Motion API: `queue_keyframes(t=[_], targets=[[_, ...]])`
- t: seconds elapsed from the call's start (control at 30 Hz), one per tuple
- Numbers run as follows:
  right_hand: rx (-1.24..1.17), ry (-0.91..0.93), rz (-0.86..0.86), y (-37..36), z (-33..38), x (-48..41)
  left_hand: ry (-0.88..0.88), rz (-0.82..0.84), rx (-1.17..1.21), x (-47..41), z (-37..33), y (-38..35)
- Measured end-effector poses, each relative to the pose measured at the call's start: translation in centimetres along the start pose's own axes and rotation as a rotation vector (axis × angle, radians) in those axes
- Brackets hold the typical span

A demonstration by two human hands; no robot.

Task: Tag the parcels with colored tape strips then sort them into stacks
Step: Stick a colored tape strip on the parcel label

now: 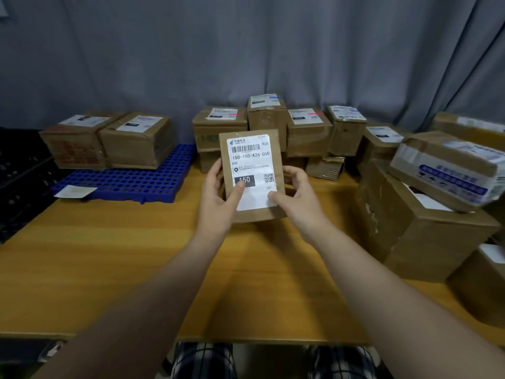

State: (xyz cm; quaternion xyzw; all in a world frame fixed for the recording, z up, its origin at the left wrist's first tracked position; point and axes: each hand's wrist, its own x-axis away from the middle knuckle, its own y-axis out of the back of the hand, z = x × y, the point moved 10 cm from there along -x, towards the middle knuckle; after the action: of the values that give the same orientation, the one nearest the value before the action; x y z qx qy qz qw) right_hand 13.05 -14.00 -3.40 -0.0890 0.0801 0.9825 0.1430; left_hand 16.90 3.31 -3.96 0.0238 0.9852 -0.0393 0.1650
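Head view, starting nearest: checked trousers (205, 359) show below the front edge of the wooden table (109, 255), and two bare forearms reach out over it. The left grip (218, 198) and the right grip (297, 198) together hold a flat brown parcel (276, 154) upright above the middle of the table, its white shipping label (250, 162) facing the camera. The left grip clasps the parcel's left edge, with the thumb pressed on the label's black "150" block and the fingers wrapped behind. The right grip clasps the right edge, with the thumb on the label's lower right corner and the fingers curled behind. No colored strip can be seen on this parcel's front.

Further back on the left lies a blue perforated mat (131, 181) with a white paper slip (75, 192) on its near corner and two labelled boxes (109, 143) side by side at its far end. Black crates (19, 170) stand at the far left. On the right, a large box (410, 228) carries a tilted box wrapped in blue-printed tape (448, 170).

Behind the held parcel is a cluster of labelled boxes. One carries a pink strip (235, 114), the taller one beside it a blue strip (276, 97), and the next one another pink strip (314, 114). A grey curtain (246, 50) hangs behind everything.
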Motion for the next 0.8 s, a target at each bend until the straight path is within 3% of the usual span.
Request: queue_keyframes(t=[0.37,0.47,0.57,0.67,0.8], targets=[[0.0,0.002,-0.023,3.0,0.2,-0.8,-0.024,0.074,0.005,-0.2,-1.7,-3.0],[0.043,-0.034,-0.039,3.9,0.3,-1.3,0.043,0.081,-0.11,-1.0,-1.5,-3.4],[0.193,-0.154,0.067,3.9,-1.7,-2.0,0.169,0.109,-0.291,-2.1,0.5,-3.3],[0.359,-0.259,0.009,5.7,-4.9,-2.7,0.273,0.159,-0.404,-2.8,1.7,-3.1],[0.949,-0.467,0.043,7.4,-9.8,-2.6,0.283,0.196,-0.427,-3.6,1.9,-4.1]])
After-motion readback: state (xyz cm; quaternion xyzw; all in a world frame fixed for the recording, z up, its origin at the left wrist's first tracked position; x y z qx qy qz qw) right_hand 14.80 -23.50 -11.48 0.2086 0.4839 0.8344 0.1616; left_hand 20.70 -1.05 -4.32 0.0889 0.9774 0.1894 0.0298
